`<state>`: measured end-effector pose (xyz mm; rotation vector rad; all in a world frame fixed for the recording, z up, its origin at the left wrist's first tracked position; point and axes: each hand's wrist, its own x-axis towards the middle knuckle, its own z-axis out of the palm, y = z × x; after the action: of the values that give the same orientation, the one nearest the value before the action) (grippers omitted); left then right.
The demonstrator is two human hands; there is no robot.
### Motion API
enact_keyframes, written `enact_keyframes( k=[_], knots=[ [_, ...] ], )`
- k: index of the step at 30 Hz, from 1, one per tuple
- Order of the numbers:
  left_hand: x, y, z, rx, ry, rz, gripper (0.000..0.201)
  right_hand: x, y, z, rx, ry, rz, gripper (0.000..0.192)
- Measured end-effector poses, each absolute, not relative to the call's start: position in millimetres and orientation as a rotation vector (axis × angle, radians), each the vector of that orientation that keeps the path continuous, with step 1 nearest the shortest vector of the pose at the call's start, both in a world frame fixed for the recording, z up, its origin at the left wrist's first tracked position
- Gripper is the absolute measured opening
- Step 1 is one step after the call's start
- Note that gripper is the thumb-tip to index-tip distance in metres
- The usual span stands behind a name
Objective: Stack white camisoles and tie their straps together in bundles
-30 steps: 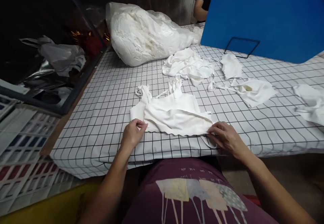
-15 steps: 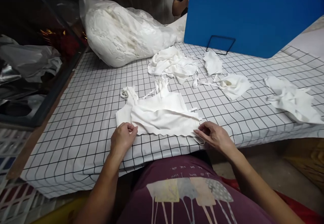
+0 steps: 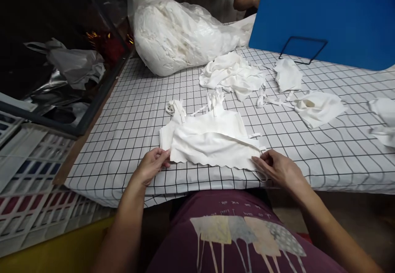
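A white strappy top (image 3: pixel 212 147) with a scalloped lower edge lies on top of other white garments of its kind, near the table's front edge. Its straps are bunched at the far side. My left hand (image 3: pixel 153 164) pinches the near left corner between thumb and fingers. At the near right corner, my right hand (image 3: pixel 279 166) holds the fabric the same way, with a thin strap looping below it. The upper layer has a loose fold running across its middle.
A checked cloth covers the table (image 3: pixel 123 141). Beyond lie a crumpled white garment heap (image 3: pixel 231 75), more white pieces (image 3: pixel 319 108), a stuffed plastic bag (image 3: pixel 175 34) and a blue board (image 3: pixel 324 13) with a wire stand. A person's arm (image 3: pixel 245 1) shows behind.
The view has swung left, so everything sits further right in it. Both hands stay at the top's near corners, and the left corner's cloth looks flatter and straighter.
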<state>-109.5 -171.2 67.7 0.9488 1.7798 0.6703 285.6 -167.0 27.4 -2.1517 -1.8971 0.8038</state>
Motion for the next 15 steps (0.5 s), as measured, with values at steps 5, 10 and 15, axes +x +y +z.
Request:
enact_keyframes(
  k=[5, 10, 15],
  knots=[
    [-101, -172, 48, 1.062, 1.942, 0.648, 0.044, 276, -165, 23, -2.155, -1.977, 0.731, 0.036],
    [-106, -179, 66, 0.929, 1.620, 0.846, 0.032, 288, -167, 46, -1.888, -1.636, 1.238, 0.041],
    [-109, -176, 122, 0.737, 1.403, 1.131, 0.027, 294, -159, 94, -1.700, -1.146, 1.381, 0.036]
  ],
)
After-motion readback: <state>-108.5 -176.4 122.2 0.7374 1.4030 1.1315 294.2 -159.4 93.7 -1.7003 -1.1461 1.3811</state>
